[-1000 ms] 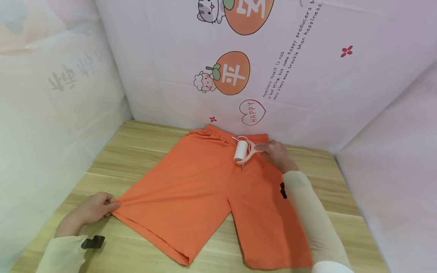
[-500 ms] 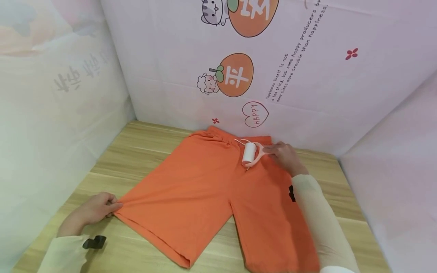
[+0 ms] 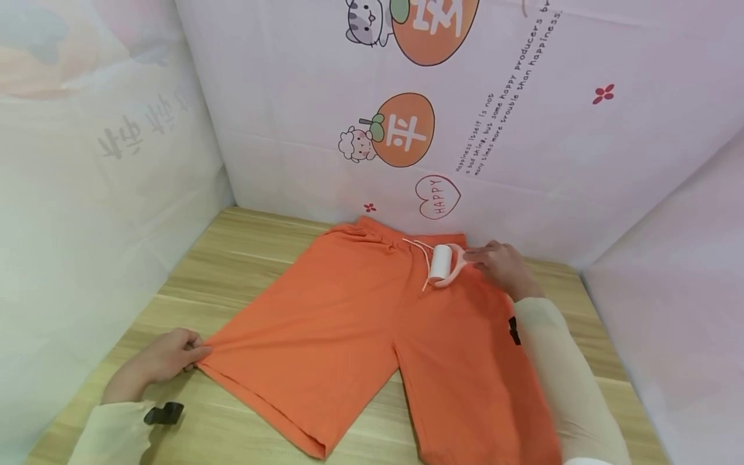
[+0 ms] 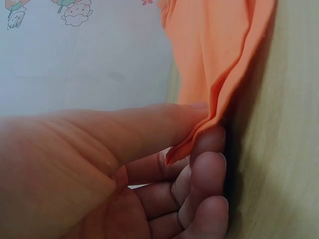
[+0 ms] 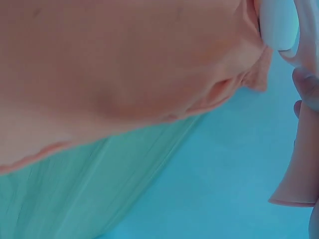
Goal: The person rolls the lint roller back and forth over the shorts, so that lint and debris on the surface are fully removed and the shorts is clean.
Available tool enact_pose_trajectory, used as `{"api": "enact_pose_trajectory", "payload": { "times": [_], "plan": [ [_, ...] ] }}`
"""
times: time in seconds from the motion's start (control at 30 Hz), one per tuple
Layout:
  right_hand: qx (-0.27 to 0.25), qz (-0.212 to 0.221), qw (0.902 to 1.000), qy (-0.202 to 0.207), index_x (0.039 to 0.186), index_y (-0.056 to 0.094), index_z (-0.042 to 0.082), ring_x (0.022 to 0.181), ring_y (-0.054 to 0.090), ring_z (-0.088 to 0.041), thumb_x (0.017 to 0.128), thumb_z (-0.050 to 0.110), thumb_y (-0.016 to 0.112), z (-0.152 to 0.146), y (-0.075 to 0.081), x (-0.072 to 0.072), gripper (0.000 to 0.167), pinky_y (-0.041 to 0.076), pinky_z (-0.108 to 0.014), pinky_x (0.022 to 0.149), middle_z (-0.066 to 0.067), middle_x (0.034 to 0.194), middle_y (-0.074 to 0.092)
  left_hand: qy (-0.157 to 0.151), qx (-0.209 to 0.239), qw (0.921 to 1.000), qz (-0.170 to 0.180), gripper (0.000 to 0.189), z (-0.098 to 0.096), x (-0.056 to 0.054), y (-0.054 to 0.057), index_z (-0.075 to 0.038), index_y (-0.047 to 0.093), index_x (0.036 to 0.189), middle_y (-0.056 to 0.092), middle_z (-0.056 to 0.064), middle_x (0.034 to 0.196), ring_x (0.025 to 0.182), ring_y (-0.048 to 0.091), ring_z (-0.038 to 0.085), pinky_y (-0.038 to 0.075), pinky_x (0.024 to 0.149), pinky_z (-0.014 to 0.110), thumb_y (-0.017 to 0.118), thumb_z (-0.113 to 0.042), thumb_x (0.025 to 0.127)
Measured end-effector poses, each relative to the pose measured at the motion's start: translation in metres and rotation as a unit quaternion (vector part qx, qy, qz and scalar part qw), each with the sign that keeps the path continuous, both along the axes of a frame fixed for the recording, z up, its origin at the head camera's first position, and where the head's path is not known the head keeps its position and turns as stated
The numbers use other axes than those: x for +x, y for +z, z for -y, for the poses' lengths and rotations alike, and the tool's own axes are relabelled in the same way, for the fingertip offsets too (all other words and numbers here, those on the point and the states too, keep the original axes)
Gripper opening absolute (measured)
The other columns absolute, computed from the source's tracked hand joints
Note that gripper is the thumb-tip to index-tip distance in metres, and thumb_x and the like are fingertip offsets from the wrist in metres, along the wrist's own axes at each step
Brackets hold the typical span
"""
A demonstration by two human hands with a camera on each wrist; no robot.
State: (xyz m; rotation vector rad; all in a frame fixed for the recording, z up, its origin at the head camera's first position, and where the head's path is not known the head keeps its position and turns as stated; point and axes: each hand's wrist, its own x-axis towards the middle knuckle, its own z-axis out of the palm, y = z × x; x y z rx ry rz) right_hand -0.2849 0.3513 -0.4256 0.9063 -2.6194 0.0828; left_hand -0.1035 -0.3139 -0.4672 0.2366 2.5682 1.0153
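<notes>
Orange shorts (image 3: pixel 325 323) lie spread on the wooden table, waistband toward the back wall. At the lower left, my left hand (image 3: pixel 165 355) pinches the corner of one leg hem. The left wrist view shows the hem (image 4: pixel 214 112) between thumb and curled fingers. Near the waistband my right hand (image 3: pixel 496 263) grips the pink handle of a lint roller (image 3: pixel 441 263). Its white roll lies on the shorts just right of the white drawstring (image 3: pixel 427 265). In the right wrist view the handle (image 5: pixel 299 159) shows at the right edge, with only some fingertips visible.
A wooden table (image 3: pixel 203 278) carries the shorts. Printed white sheets stand as walls (image 3: pixel 279 116) at the back and on both sides. Small black clips show at both sleeves (image 3: pixel 113 429).
My right hand has moved the lint roller to the right along the waistband area, off the drawstring. My left hand keeps its pinch on the hem. The head view has shifted slightly.
</notes>
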Motion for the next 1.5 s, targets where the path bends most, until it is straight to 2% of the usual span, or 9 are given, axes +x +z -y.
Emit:
{"api": "enact_pose_trajectory", "payload": {
  "times": [0.27,0.5,0.63,0.83,1.0,1.13,1.33,1.4,1.5],
  "plan": [
    [0.01,0.008,0.9991,-0.04,0.115,0.081,0.006,0.079,0.067,-0.035,0.083,0.001,0.086,-0.041,-0.004,0.012,0.033,0.06,-0.052,0.071,-0.014,0.105,0.081,0.002,0.012,0.9998,0.014,0.03,0.0,-0.001,-0.001,-0.007,0.057,0.079,0.054,0.0,0.067,0.056,0.043,0.006,0.039,0.057,0.024,0.062,-0.017,0.107],
    [-0.02,0.007,0.9992,-0.033,0.115,0.08,0.001,0.083,0.071,-0.039,0.077,-0.006,0.087,-0.075,-0.01,0.028,0.038,0.059,-0.055,0.073,-0.019,0.103,0.08,0.002,0.017,0.9996,0.022,0.031,0.0,0.0,-0.002,-0.007,0.056,0.079,0.054,0.0,0.068,0.056,0.044,0.007,0.04,0.057,0.024,0.062,-0.019,0.107],
    [-0.023,-0.002,0.9993,-0.03,0.114,0.08,-0.001,0.084,0.073,-0.041,0.074,-0.006,0.089,-0.089,-0.008,0.039,0.041,0.06,-0.055,0.072,-0.02,0.103,0.08,0.004,0.014,0.9996,0.022,0.031,0.0,0.001,-0.003,-0.006,0.057,0.079,0.054,0.0,0.068,0.058,0.046,0.007,0.041,0.058,0.024,0.063,-0.02,0.107],
    [-0.003,0.006,0.9982,-0.059,0.114,0.08,0.002,0.089,0.073,-0.043,0.076,-0.002,0.089,-0.104,-0.003,0.051,0.039,0.06,-0.056,0.073,-0.021,0.107,0.079,0.005,0.013,0.9997,0.017,0.029,-0.002,0.002,-0.002,-0.006,0.058,0.081,0.055,0.0,0.068,0.058,0.046,0.007,0.041,0.058,0.024,0.061,-0.019,0.107],
    [0.011,0.003,0.9986,-0.051,0.109,0.081,0.001,0.09,0.074,-0.044,0.074,-0.006,0.088,-0.117,0.001,0.057,0.036,0.059,-0.058,0.076,-0.021,0.107,0.079,0.005,0.008,0.9999,0.012,0.029,-0.003,0.002,-0.001,-0.006,0.058,0.081,0.055,0.0,0.069,0.058,0.047,0.006,0.041,0.059,0.024,0.06,-0.017,0.108],
    [0.058,0.037,0.994,-0.085,0.11,0.081,0.005,0.084,0.072,-0.042,0.077,-0.004,0.087,-0.124,0.017,0.061,0.034,0.059,-0.056,0.07,-0.019,0.103,0.079,0.001,0.008,0.9999,0.01,0.03,-0.002,0.001,-0.001,-0.006,0.058,0.081,0.056,0.0,0.069,0.058,0.047,0.007,0.041,0.059,0.024,0.061,-0.018,0.107],
    [0.139,0.119,0.9689,-0.166,0.112,0.082,0.021,0.078,0.063,-0.035,0.084,0.0,0.084,-0.116,0.052,0.064,0.035,0.055,-0.057,0.06,-0.014,0.09,0.073,-0.004,-0.001,1.0,0.001,0.031,-0.001,0.001,-0.001,-0.006,0.058,0.08,0.055,-0.002,0.068,0.058,0.045,0.006,0.04,0.058,0.024,0.06,-0.018,0.108],
    [0.149,0.124,0.9667,-0.167,0.11,0.082,0.023,0.079,0.062,-0.034,0.084,-0.001,0.084,-0.11,0.062,0.062,0.037,0.054,-0.06,0.062,-0.013,0.091,0.072,-0.001,-0.008,1.0,-0.002,0.03,-0.001,0.001,-0.002,-0.007,0.058,0.08,0.055,-0.001,0.068,0.057,0.045,0.006,0.04,0.059,0.023,0.061,-0.018,0.108],
    [0.15,0.118,0.9697,-0.152,0.107,0.082,0.024,0.077,0.06,-0.03,0.084,-0.003,0.083,-0.096,0.073,0.057,0.036,0.052,-0.053,0.062,-0.009,0.089,0.073,-0.002,-0.012,0.9999,-0.007,0.03,-0.001,0.001,-0.003,-0.007,0.059,0.081,0.055,-0.001,0.068,0.057,0.045,0.006,0.04,0.059,0.023,0.06,-0.018,0.108]
  ]
}}
